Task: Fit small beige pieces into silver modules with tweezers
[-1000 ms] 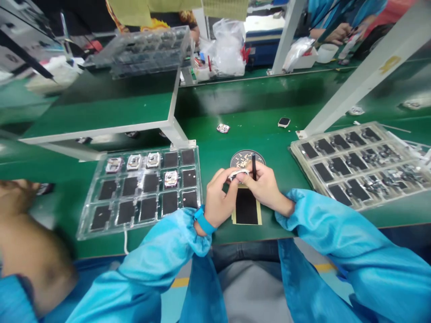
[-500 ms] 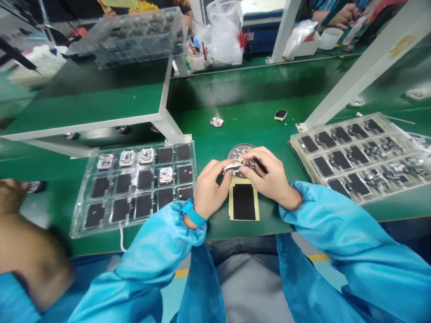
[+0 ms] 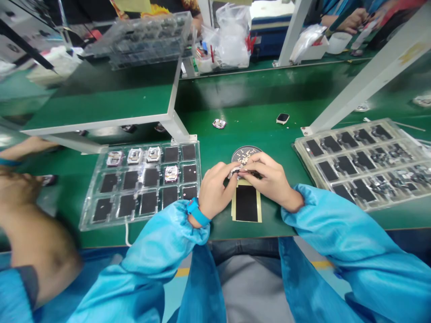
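My left hand (image 3: 217, 186) is closed around a small pale watch case (image 3: 235, 170), gripping it by its edge. On the other side, the closed fingers of my right hand (image 3: 269, 177) pinch at the same case, and something dark shows under them. Fingers cover most of the case. Just behind my hands lies a round, dark perforated dish (image 3: 245, 151) with many small pale bits in it. Below my hands, a black rectangular sheet with a yellowish border (image 3: 246, 204) lies flat on the green bench.
To the left, a clear tray (image 3: 88, 211) holds several watch cases in black-bottomed compartments. Stacked trays (image 3: 303, 154) with small parts stand right. Farther back lie another watch case (image 3: 219, 123) and a dark-faced watch (image 3: 282, 118). Metal posts (image 3: 367, 72) rise nearby. A co-worker's arm (image 3: 37, 224) rests at left.
My fingers have closed in over the watch case and tilted it, so less of it shows. The view has shifted slightly. At left, more of the co-worker's arms has come into view.
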The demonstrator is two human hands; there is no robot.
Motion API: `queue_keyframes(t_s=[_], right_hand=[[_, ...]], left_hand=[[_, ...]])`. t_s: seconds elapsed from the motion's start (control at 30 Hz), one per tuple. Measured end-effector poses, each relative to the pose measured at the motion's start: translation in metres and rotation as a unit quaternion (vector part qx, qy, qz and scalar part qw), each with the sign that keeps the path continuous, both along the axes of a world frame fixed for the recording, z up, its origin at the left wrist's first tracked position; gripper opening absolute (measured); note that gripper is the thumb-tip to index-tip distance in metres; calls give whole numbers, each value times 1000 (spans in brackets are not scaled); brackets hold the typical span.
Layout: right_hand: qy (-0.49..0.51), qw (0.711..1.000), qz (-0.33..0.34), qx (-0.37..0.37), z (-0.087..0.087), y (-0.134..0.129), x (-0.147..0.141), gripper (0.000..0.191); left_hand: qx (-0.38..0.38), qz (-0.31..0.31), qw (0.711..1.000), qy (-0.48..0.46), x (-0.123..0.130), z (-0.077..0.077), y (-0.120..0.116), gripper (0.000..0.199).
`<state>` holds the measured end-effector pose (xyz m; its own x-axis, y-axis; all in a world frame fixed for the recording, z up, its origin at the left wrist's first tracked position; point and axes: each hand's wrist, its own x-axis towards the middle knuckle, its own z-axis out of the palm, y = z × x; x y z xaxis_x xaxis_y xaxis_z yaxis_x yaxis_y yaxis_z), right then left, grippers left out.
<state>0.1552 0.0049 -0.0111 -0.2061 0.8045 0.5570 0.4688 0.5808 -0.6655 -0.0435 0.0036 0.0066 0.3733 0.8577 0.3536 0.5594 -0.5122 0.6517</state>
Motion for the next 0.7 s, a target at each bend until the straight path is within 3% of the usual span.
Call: queue_keyframes(t_s=[0.2, 0.37, 0.43, 0.53, 0.63, 0.7], right_hand=[[-51, 998, 20, -5, -3, 2, 1, 10], [-65, 997, 10, -34, -2, 8, 9, 10], [-92, 994, -18, -51, -1, 12, 15, 11], [-111, 991, -47, -59, -2, 16, 23, 15], [-107, 991, -53, -56, -5, 19, 28, 17], [-102, 992, -54, -59, -6, 20, 30, 17]], left_hand=[[-3, 18, 998, 66, 1, 1, 0, 30], [-31, 16, 980, 194, 0, 23, 15, 30], [-41, 20, 971, 235, 5, 34, 39, 30], [-51, 50, 965, 254, 21, 43, 98, 31], [-102, 72, 969, 214, 38, 42, 156, 38], [-133, 106, 963, 209, 41, 39, 175, 56]])
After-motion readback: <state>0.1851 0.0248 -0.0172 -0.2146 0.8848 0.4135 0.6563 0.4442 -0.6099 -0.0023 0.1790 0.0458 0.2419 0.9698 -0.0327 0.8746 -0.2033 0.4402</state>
